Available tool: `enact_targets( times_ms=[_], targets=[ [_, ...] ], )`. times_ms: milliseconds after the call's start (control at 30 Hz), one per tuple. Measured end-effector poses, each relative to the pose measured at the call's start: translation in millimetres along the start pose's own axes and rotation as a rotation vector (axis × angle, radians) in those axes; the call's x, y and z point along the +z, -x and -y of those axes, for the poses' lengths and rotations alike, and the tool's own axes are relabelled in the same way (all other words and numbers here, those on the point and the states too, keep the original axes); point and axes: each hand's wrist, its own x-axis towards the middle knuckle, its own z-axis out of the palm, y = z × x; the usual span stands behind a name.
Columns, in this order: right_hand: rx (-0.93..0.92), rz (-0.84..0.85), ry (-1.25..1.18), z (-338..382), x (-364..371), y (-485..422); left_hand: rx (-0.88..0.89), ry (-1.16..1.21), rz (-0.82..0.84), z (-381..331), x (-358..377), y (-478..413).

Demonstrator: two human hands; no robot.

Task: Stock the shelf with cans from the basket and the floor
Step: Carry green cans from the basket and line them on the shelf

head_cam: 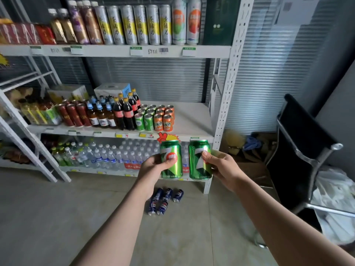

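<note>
In front of the shelving, level with the lip of the middle shelf (192, 120), I find both hands occupied. The left hand (153, 167) is wrapped round one green can (171, 160). The right hand (221, 167) grasps a second green can (199, 160), thumb laid across its face. Both cans are upright, long axis vertical, side by side and just apart.

The relation that matters: the bare stretch of the middle shelf lies ahead of and above the hands, immediately right of the orange cans (165, 118). These stand in rows beside the shelved green cans (144, 120). In my judgement the right hand is nearer that gap. Each can need only travel forward and up, kept vertical, to clear the shelf edge.

Contents noted: the lower tier holds water bottles (115, 154), and the top tier holds tall cans (134, 24) and bottles. No basket is in view. Five blue cans (165, 200) lie on their sides on the floor (57, 208), below and between my forearms, not yet stocked.
</note>
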Motion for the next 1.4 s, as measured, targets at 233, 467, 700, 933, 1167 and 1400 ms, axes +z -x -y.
enact_targets(
  times_ms=[233,467,700,933,1167,1400],
  targets=[
    [0.014,0.044,-0.024,17.1,-6.3,-122.0,-0.001,-0.031,-0.037,-28.7,-1.2,-110.5],
    [0.006,0.018,-0.071,25.2,-16.5,-225.9,0.029,-0.072,0.001,-50.3,2.4,-227.6],
    [-0.005,-0.097,-0.083,27.7,-25.6,-329.2,-0.024,-0.094,0.047,-54.2,8.5,-347.1],
    [-0.070,-0.161,-0.106,14.0,-52.1,-419.2,0.014,-0.184,0.116,-39.3,30.8,-439.5],
    [-0.118,-0.157,-0.007,-17.1,-96.0,-483.1,0.103,-0.193,0.114,13.1,49.5,-520.0],
    [-0.147,-0.110,-0.002,-60.5,-132.6,-528.9,0.183,-0.169,0.129,60.4,71.8,-566.0]
  ],
)
